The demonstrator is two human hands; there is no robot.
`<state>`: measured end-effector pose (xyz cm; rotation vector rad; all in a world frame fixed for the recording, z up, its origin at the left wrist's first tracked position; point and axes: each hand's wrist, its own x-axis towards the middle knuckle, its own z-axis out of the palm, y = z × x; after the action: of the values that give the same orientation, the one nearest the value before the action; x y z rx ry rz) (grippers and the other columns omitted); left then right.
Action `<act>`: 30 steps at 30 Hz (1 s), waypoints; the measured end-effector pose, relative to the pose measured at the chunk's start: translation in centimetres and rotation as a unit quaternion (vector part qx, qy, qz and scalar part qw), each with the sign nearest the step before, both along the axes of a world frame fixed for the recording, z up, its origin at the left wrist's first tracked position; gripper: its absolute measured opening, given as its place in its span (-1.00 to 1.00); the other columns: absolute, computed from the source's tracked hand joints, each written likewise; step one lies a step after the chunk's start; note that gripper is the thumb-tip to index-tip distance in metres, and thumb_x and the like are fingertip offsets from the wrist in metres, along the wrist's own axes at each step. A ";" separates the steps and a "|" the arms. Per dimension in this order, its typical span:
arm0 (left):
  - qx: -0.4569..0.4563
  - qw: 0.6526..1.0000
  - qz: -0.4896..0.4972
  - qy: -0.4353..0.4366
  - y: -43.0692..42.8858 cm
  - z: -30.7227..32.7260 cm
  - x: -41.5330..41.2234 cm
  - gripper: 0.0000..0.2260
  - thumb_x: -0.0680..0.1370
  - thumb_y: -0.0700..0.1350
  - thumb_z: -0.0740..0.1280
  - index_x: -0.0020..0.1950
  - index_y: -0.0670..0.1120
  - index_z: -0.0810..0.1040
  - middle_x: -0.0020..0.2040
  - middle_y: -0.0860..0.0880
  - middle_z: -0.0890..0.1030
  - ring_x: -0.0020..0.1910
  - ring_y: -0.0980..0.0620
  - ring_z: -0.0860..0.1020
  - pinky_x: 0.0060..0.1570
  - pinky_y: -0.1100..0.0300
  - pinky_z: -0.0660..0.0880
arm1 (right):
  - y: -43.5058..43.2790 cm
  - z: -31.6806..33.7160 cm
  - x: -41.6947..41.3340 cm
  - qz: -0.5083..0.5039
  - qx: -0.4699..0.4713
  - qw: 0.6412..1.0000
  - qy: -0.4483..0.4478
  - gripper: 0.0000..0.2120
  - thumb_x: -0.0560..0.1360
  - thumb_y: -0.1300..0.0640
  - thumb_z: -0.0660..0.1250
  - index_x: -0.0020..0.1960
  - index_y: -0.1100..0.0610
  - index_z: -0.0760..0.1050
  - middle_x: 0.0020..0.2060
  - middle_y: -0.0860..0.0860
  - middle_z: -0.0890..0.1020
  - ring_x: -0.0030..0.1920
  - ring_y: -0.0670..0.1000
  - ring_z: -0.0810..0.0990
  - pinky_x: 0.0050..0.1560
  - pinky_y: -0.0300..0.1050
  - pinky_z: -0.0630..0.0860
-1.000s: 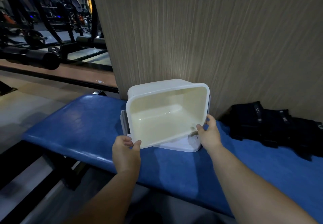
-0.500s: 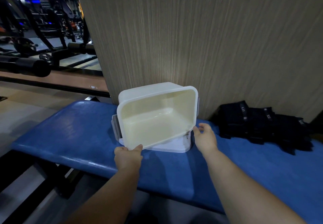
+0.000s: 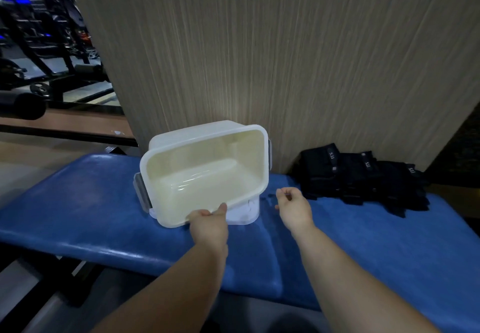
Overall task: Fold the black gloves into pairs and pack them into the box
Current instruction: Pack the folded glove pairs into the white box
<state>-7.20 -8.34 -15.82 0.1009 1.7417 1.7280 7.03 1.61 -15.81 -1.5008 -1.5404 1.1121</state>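
A white plastic box (image 3: pixel 207 174) with grey side clips is tilted, its empty inside facing me, resting on its lid (image 3: pixel 244 210) on the blue padded bench (image 3: pixel 78 210). My left hand (image 3: pixel 210 224) grips the box's near rim, thumb on top. My right hand (image 3: pixel 294 206) hovers just right of the box, fingers loosely curled, holding nothing and not touching it. A pile of black gloves (image 3: pixel 363 176) with small white labels lies on the bench to the right, against the wall.
A wood-grain wall panel (image 3: pixel 285 59) stands right behind the box and gloves. Gym racks and weight equipment (image 3: pixel 39 72) fill the far left. The bench's front edge drops off to the floor below my arms.
My right hand has let go of the box's right rim and pulled back to the right. My left hand has slid right along the near rim. The box stays tilted.
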 end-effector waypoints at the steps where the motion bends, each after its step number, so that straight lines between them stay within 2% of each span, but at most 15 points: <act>1: 0.004 1.000 -0.020 0.003 0.5 0.3 0.8 -0.74 0.51 -0.07 0.40 -0.19 -0.04 0.32 -0.15 -0.03 0.46 -0.03 -0.11 0.52 -0.02 0.13 0.40 | 0.0 0.0 0.3 -0.006 0.000 1.000 0.001 -0.86 0.61 -0.04 0.18 0.01 0.02 0.42 -0.17 -0.11 0.55 -0.03 0.05 0.63 -0.06 -0.08 0.50; 4: -0.012 0.995 -0.081 0.051 2.5 1.2 3.4 -0.71 0.50 -0.05 0.42 -0.19 -0.08 0.30 -0.23 -0.03 0.42 -0.12 -0.13 0.50 -0.21 0.19 0.33 | 0.4 -0.1 1.2 -0.039 0.002 0.999 0.019 -0.83 0.61 -0.06 0.18 -0.02 0.02 0.42 -0.19 -0.06 0.58 -0.06 0.08 0.63 0.00 0.01 0.55; 6: -0.018 0.990 -0.123 0.071 3.8 1.4 4.8 -0.76 0.50 -0.03 0.41 -0.14 -0.09 0.36 -0.20 -0.07 0.46 -0.19 -0.09 0.46 -0.25 0.19 0.37 | 0.7 0.0 2.0 -0.064 0.001 0.998 0.030 -0.81 0.61 -0.06 0.18 -0.05 0.04 0.43 -0.19 0.00 0.60 -0.07 0.10 0.63 0.01 0.03 0.55; 7: -0.021 0.986 -0.145 0.076 4.5 1.3 5.5 -0.77 0.50 -0.03 0.41 -0.11 -0.10 0.40 -0.18 -0.07 0.49 -0.19 -0.06 0.46 -0.22 0.18 0.42 | 0.9 0.2 2.4 -0.076 0.001 0.996 0.036 -0.80 0.61 -0.06 0.18 -0.05 0.06 0.44 -0.19 0.04 0.61 -0.07 0.12 0.63 0.00 0.03 0.55; 9: -0.013 0.978 -0.189 0.085 5.8 1.5 7.0 -0.79 0.50 -0.03 0.41 -0.01 -0.11 0.47 -0.10 -0.04 0.56 -0.09 -0.05 0.53 -0.03 0.08 0.54 | 1.2 0.4 3.3 -0.098 0.000 0.994 0.049 -0.78 0.60 -0.05 0.19 -0.10 0.06 0.45 -0.19 0.08 0.63 -0.08 0.15 0.63 0.00 0.06 0.57; 12: -0.011 0.964 -0.241 0.113 7.7 1.9 8.7 -0.82 0.53 -0.05 0.38 0.02 -0.13 0.52 0.01 -0.03 0.59 0.04 -0.05 0.56 0.17 0.02 0.51 | 1.8 0.6 4.4 -0.123 -0.004 0.990 0.066 -0.77 0.59 -0.04 0.21 -0.18 0.04 0.44 -0.20 0.09 0.64 -0.09 0.18 0.63 0.03 0.13 0.57; 16: 0.009 0.953 -0.279 0.119 10.4 2.9 10.2 -0.95 0.57 -0.10 0.33 -0.03 -0.05 0.50 0.01 -0.06 0.58 0.08 -0.04 0.54 0.20 0.02 0.50 | 3.0 0.6 5.6 -0.135 0.004 0.989 0.065 -0.73 0.59 -0.04 0.21 -0.14 0.13 0.50 -0.20 0.14 0.65 -0.08 0.21 0.61 0.03 0.16 0.55; 20: -0.009 0.942 -0.316 0.114 13.2 3.4 10.9 -0.90 0.58 -0.03 0.30 0.00 -0.04 0.51 0.13 -0.14 0.60 0.15 -0.13 0.55 0.22 -0.04 0.49 | 4.5 -0.3 6.1 -0.135 -0.012 0.987 0.087 -0.67 0.52 -0.13 0.21 -0.24 0.08 0.51 -0.28 0.12 0.62 -0.10 0.28 0.61 -0.01 0.26 0.56; 22: -0.011 0.938 -0.328 0.115 14.6 3.8 11.1 -0.82 0.59 -0.01 0.28 0.08 -0.10 0.54 0.12 -0.15 0.59 0.15 -0.15 0.54 0.21 -0.04 0.50 | 4.7 0.1 6.3 -0.137 -0.027 0.985 0.101 -0.64 0.52 -0.13 0.22 -0.30 0.09 0.50 -0.34 0.10 0.60 -0.18 0.25 0.59 -0.02 0.25 0.57; 24: -0.012 0.936 -0.333 0.115 15.9 4.1 11.3 -0.73 0.60 0.00 0.27 0.15 -0.17 0.55 0.01 -0.13 0.60 0.07 -0.13 0.56 0.20 -0.02 0.51 | 4.6 1.0 6.5 -0.146 -0.044 0.980 0.128 -0.62 0.56 -0.08 0.25 -0.34 0.12 0.48 -0.43 0.05 0.56 -0.30 0.14 0.54 -0.07 0.18 0.56; 27: -0.020 0.939 -0.328 0.097 17.7 4.4 11.4 -0.69 0.59 0.04 0.27 0.12 -0.19 0.54 -0.19 -0.06 0.54 -0.20 0.00 0.53 0.13 0.05 0.54 | 5.2 1.0 7.0 -0.149 -0.062 0.976 0.144 -0.61 0.56 -0.09 0.27 -0.30 0.17 0.49 -0.44 0.04 0.54 -0.33 0.08 0.52 -0.12 0.12 0.56; 30: -0.033 0.939 -0.332 0.089 19.0 4.7 11.5 -0.65 0.55 0.12 0.31 0.07 -0.18 0.54 -0.15 -0.04 0.56 -0.21 0.02 0.53 0.09 0.06 0.56 | 5.6 1.1 7.4 -0.142 -0.077 0.975 0.150 -0.60 0.52 -0.15 0.30 -0.23 0.19 0.51 -0.41 0.05 0.53 -0.32 0.07 0.51 -0.18 0.06 0.53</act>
<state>4.27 10.62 -11.10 0.7462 1.6258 1.1849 14.43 7.21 -14.75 -1.5157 -1.0190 1.2418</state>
